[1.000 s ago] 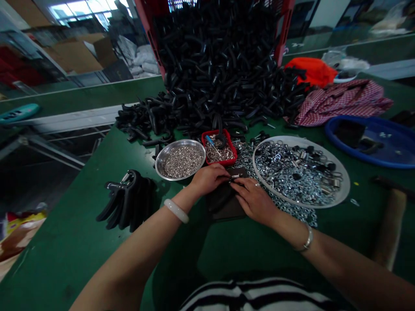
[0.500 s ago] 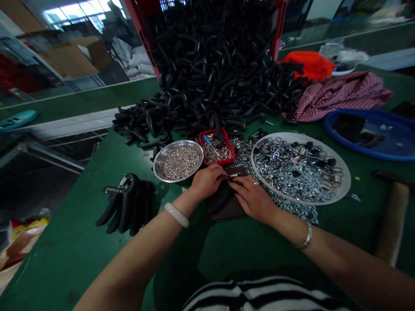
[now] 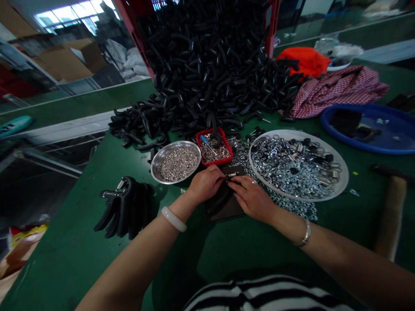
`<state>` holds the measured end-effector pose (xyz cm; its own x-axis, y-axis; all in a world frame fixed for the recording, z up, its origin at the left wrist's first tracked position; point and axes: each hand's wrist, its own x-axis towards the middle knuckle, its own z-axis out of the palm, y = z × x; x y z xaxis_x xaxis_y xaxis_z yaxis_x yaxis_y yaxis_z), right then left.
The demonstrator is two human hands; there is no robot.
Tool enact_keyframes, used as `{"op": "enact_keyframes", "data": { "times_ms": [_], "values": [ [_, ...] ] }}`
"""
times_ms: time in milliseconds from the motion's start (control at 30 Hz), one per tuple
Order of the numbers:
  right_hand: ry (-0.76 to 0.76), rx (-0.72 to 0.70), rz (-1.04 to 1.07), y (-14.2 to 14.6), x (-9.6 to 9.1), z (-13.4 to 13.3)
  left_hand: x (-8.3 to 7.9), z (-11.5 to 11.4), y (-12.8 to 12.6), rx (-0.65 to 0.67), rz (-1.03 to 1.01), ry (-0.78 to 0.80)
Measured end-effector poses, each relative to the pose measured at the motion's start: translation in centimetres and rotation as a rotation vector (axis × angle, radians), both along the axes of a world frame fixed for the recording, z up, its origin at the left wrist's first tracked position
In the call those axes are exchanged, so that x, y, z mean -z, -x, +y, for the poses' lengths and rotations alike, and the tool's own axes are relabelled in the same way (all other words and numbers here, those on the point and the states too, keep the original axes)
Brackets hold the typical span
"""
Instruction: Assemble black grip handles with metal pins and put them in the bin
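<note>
My left hand [image 3: 206,183] and my right hand [image 3: 253,194] meet over a dark flat block [image 3: 231,209] on the green table. Between them lies a black curved handle [image 3: 218,199] with a metal spring [image 3: 232,174] at its far end. The left fingers are closed on the handle near the spring; my right fingertips pinch at the same spot, and what small part they grip is hidden. Just beyond the left hand sit a steel bowl [image 3: 155,170] of small metal parts and a red basket [image 3: 218,162] holding metal pieces and a blue-handled screwdriver [image 3: 205,140].
Several black handles with springs [image 3: 125,205] stand at left. A white tray [image 3: 343,181] of rings and fittings is at right, beside a hammer [image 3: 392,211] and a blue tray [image 3: 366,148]. Behind, a large heap of black handles [image 3: 210,73] spills from a red crate [image 3: 271,32].
The view has shifted slightly, moving the scene a little left. My hands stay at the handle with nearly the same grip.
</note>
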<state>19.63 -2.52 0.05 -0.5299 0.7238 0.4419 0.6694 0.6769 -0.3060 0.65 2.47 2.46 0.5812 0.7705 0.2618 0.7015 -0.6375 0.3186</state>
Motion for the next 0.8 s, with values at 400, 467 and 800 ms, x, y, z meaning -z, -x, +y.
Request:
{"op": "enact_keyframes", "data": {
  "times_ms": [400,467,800],
  "values": [
    [-0.011,0.0,-0.004,-0.1,0.0,-0.1,-0.4,-1.6,-1.1,-0.068,0.334,-0.081],
    [-0.011,-0.003,-0.005,0.1,0.3,-0.1,0.0,-1.7,-0.8,-0.061,0.306,-0.087],
    [-0.185,0.549,-0.146,-10.8,-4.3,-1.9,0.3,-2.2,1.1,0.011,-0.068,-0.059]
  ]
}}
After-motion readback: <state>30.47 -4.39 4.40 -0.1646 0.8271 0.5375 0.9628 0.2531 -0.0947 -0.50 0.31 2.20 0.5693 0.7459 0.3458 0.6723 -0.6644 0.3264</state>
